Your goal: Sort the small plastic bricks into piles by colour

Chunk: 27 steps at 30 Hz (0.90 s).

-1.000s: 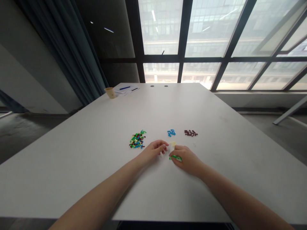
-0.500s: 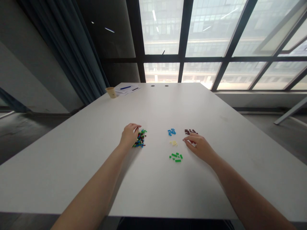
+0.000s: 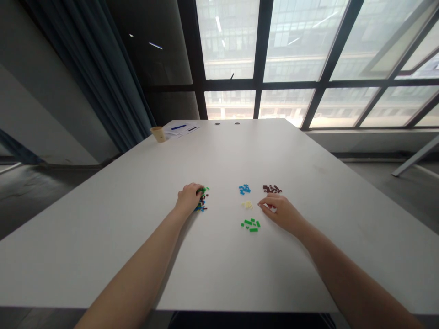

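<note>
My left hand rests on a mixed heap of small coloured bricks at the table's middle left, fingers curled into the heap; what they pinch is too small to make out. My right hand lies on the table with fingers curled, fingertips pointing left toward a small pile of pale yellow bricks. Just beyond the right hand sits a pile of dark brown bricks. A pile of blue bricks lies behind the yellow ones and a pile of green bricks in front.
The white table stretches far back to a large window. At its far left corner stand a paper cup and papers with a blue pen. Dark curtains hang at the left.
Both hands left the middle: the left went to the mixed heap and closed into it; the right moved from the green bricks, now lying free, to near the brown pile.
</note>
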Available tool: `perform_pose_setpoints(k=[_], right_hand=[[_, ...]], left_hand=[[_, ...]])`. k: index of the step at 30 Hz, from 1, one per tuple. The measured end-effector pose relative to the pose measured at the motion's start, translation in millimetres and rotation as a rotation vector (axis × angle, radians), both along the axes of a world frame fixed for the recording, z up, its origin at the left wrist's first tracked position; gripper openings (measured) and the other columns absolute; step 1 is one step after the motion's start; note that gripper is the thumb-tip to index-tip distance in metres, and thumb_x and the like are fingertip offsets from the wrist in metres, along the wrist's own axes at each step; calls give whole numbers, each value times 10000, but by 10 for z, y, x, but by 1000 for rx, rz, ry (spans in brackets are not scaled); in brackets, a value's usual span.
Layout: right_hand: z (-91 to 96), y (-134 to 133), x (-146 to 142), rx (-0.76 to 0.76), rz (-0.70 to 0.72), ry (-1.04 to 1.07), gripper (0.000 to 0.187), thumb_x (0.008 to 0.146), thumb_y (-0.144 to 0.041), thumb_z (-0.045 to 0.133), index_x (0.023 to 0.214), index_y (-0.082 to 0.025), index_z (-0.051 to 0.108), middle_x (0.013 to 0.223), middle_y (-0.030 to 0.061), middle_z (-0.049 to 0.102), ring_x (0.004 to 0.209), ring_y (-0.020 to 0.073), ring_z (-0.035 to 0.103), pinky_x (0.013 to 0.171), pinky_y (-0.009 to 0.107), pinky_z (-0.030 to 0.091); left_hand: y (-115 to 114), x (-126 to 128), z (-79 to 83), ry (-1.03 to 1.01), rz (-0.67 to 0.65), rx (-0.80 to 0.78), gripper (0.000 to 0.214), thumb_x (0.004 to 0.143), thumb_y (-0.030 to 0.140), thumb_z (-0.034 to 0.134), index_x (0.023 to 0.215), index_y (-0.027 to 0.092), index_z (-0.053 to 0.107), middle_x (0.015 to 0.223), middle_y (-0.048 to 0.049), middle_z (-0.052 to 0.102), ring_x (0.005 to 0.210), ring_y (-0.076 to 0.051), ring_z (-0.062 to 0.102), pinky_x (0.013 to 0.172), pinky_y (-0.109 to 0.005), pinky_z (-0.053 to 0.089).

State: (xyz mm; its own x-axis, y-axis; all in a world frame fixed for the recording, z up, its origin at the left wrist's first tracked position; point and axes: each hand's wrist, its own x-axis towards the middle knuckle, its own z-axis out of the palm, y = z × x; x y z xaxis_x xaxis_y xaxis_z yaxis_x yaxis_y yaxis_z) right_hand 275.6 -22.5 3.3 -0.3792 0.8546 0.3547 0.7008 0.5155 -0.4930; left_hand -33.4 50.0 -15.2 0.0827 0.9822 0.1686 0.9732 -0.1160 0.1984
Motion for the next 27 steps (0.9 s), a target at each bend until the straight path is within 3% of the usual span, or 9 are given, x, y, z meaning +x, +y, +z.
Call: perform_pose_setpoints(k=[14,27], right_hand=[[27,-13,-15,-19,13,-5,202,785,-211,465,768,-182,664,647,27,567,577,105,481,578,230,380],[47,-23,-20,-36,15,-2,201,785,-212,467,762,-182,664,634,22,558,579,106,484,579,231,377]], left_hand=[[-48,57,62,-8,4,48,165,746,238,445,772,198,603,852,-75,634,873,-245,549,681,-332,407],[-24,46,28,-22,-19,74,252,775,201,401,889,205,627,927,-88,620,935,-254,528,746,-367,408]])
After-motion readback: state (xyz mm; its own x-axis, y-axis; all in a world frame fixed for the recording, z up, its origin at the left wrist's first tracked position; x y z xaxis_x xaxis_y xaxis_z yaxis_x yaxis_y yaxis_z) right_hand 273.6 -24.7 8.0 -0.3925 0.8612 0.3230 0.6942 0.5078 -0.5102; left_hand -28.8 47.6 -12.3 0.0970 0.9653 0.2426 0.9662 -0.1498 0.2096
